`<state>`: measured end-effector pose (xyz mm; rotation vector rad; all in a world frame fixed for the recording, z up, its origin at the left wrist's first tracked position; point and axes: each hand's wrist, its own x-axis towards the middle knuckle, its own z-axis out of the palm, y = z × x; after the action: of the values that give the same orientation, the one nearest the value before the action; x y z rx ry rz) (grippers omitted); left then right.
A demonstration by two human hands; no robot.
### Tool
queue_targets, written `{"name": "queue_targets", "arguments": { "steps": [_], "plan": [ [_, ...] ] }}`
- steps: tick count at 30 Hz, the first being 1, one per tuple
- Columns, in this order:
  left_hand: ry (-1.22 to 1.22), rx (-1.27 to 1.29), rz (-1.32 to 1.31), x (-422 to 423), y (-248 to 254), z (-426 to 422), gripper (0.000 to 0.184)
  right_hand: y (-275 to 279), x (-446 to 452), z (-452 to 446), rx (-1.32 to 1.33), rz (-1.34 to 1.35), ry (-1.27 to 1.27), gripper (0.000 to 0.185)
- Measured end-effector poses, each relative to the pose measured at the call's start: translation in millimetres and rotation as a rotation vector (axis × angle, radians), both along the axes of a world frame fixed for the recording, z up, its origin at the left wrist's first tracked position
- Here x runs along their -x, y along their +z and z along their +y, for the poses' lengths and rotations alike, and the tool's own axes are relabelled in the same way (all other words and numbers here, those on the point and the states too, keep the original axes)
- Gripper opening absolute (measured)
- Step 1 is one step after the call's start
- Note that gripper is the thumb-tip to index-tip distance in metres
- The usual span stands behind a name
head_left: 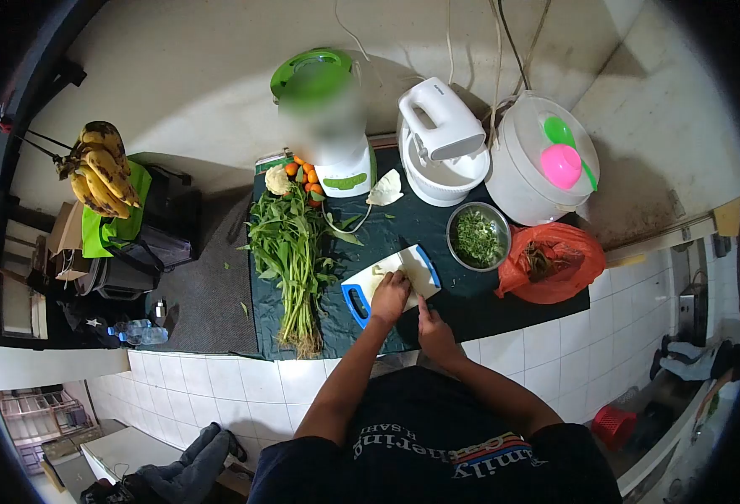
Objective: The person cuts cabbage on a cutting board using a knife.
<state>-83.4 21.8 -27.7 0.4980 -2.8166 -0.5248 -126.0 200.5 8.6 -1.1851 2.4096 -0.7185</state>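
A white cutting board with blue ends point(420, 267) lies at a slant on the dark green cloth. Over its middle, my left hand point(391, 296) has its fingers bent down and pressed together on something pale and small that I cannot make out. At the board's lower right edge my right hand point(437, 334) is closed round a knife, mostly hidden, its blade side toward the board. Pale pieces lie beside my left fingers. A metal bowl of chopped greens point(477, 238) stands to the right of the board, and a bunch of leafy greens with roots point(290, 252) lies to the left.
Behind the board stand a green and white blender point(345, 168), a white hand mixer on its bowl point(445, 126) and a big white container point(521, 143) with a pink cup. An orange-red bag point(567, 281) lies right. Carrots and cauliflower sit back left; bananas point(101, 172) hang far left.
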Motion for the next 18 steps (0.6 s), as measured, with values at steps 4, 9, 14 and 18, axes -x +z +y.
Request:
{"name": "queue_targets", "arguments": {
  "steps": [4, 9, 14, 18],
  "plan": [
    [0.016, -0.064, -0.107, -1, 9, 1, 0.020, -12, 11, -11, 0.045, 0.060, 0.033, 0.068],
    [0.086, -0.146, -0.151, 2, 3, -2, 0.020, -11, 32, -38, 0.010, -0.015, 0.010, 0.065],
    [0.092, -0.163, -0.141, 2, -3, -3, 0.022, 4, 26, -24, -0.064, -0.066, 0.002, 0.062],
    [0.086, -0.162, -0.081, 1, -13, -4, 0.023, 1, 12, -9, 0.071, -0.058, 0.028, 0.063]
  ]
}}
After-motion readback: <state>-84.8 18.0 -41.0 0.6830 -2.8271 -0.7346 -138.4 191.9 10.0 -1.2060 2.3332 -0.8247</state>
